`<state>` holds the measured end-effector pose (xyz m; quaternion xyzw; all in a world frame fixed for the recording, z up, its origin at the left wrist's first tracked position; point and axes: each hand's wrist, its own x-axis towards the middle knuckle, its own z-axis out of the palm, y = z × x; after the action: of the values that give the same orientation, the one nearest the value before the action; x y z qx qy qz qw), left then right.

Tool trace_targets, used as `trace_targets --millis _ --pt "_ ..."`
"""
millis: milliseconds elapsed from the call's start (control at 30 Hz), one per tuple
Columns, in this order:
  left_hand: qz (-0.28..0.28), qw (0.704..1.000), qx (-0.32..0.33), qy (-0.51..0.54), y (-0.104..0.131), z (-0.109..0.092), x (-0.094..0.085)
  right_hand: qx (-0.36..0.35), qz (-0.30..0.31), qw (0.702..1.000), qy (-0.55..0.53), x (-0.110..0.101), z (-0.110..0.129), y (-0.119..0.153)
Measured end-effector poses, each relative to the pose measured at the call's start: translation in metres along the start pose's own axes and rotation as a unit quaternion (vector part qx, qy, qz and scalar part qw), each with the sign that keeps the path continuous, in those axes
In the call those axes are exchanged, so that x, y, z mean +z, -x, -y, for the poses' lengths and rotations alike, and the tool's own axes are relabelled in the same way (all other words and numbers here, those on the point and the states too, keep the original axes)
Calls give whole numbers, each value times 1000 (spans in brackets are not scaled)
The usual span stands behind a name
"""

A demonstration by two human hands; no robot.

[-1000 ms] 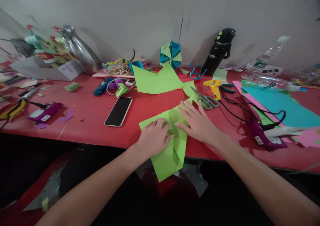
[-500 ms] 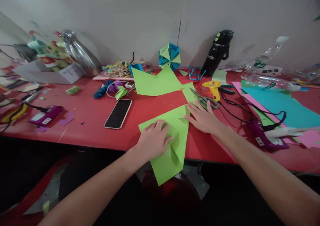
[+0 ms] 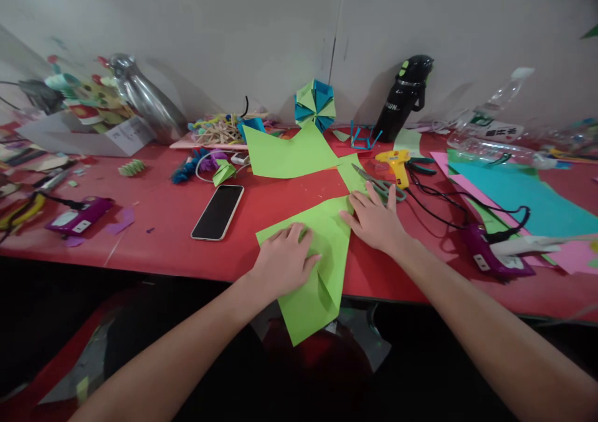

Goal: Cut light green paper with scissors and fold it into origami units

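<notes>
A sheet of light green paper (image 3: 329,235) lies over the front edge of the red table, its near end hanging past the edge with a crease in it. My left hand (image 3: 284,257) presses flat on its left part, fingers a little bent and apart. At the sheet's right upper corner rests my right hand (image 3: 374,219), fingers spread and the thumb on the paper. Just beyond those fingertips are scissors (image 3: 385,188), partly over a small green paper piece (image 3: 348,167). Farther back lies another large green sheet (image 3: 289,154).
A phone (image 3: 218,212) lies left of the paper. To the right are a yellow glue gun (image 3: 396,163), a purple power strip (image 3: 498,254) with cords, and coloured sheets (image 3: 537,197). A blue-green paper ball (image 3: 315,105) and a black bottle (image 3: 405,98) stand against the wall.
The whole view has shifted slightly. My right hand's fingers have spread a little at the paper's corner; my left hand stays in place on the sheet.
</notes>
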<state>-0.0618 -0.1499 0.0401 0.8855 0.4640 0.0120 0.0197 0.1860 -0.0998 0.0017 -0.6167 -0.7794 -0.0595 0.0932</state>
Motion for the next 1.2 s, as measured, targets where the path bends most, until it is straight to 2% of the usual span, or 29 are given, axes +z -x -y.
trace_targets --millis 100,200,233,333,400,467,533,667,700,767,833,900,1033,1200 --pt "4 1000 -3 2 -1 0 0 14 -35 999 -9 -7 2 1" --pt "8 1000 -6 3 -1 1 -1 76 -80 991 -70 -14 -5 -2" --pt "8 1000 -5 3 -1 1 -1 92 -78 987 -105 -16 -8 -3" --pt "7 1000 -3 4 -1 1 -2 87 -14 981 -175 -20 -13 -5" --pt "5 1000 -3 3 -1 1 -1 59 8 986 -158 -20 -11 -3" --pt "3 1000 -1 5 -1 1 -1 26 4 992 -124 -19 -7 0" --pt "4 1000 1 7 -1 1 -1 5 -11 995 -96 -18 -2 2" --pt "7 1000 -2 5 -1 0 -2 28 -77 996 -28 -19 3 5" --pt "8 1000 -2 4 -1 0 -3 20 -76 997 -25 -20 4 5" --pt "7 1000 1 4 0 0 -3 -40 -26 998 -43 -18 4 6" --pt "5 1000 2 4 0 0 -2 -90 54 992 -64 -13 4 7" --pt "4 1000 0 2 0 0 -1 -73 106 989 -70 -6 2 6" --pt "5 1000 -3 -6 0 0 0 5 105 993 -58 4 -6 2" --pt "-1 1000 -1 -17 -1 -1 0 33 84 993 -69 7 -11 -3"
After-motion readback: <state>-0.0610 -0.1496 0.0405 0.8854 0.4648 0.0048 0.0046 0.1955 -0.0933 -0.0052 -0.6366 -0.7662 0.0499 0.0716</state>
